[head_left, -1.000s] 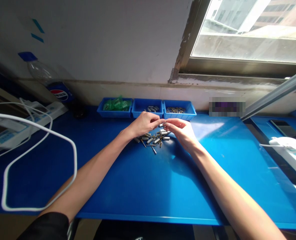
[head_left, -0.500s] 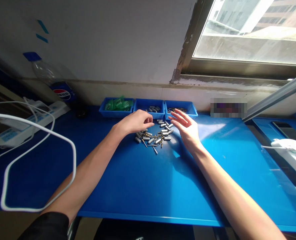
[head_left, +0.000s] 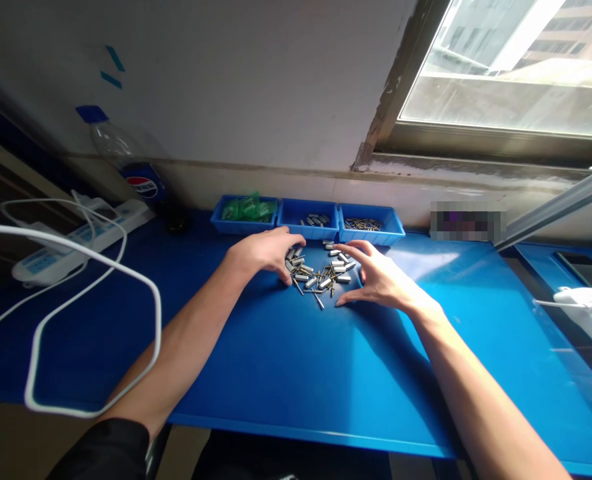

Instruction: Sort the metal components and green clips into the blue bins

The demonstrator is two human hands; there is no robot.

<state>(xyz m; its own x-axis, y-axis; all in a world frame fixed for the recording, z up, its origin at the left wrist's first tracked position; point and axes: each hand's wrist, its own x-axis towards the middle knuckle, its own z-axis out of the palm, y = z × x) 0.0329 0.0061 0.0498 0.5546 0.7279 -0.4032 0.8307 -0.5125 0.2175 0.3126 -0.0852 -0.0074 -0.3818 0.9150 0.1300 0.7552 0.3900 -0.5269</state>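
Note:
Between my hands, a loose pile of small silver metal cylinders (head_left: 325, 283) mixed with thin brass-tipped pins (head_left: 319, 301) lies on the blue table (head_left: 286, 360). My left hand (head_left: 269, 253) curves around the pile's left side, thumb and fingers apart. On the right side, my right hand (head_left: 376, 275) forms a similar curve, its thumb low near the table and its fingers over the pile's edge. Neither hand holds a part. Behind the pile stand three blue bins: one with green bags (head_left: 247, 209), one with metal cylinders (head_left: 317, 219), one with thin pins (head_left: 363, 225).
A cola bottle (head_left: 143, 180) and a white power strip (head_left: 81, 243) stand at the left. A white cable (head_left: 157, 313) loops in front of my left forearm. At the right are another power strip (head_left: 589, 310), a phone (head_left: 583, 268) and a slanted metal bar (head_left: 556, 200).
Both hands have spread their fingers and come down around the pile. My right hand has moved away from the right bin toward me. The view has shifted slightly.

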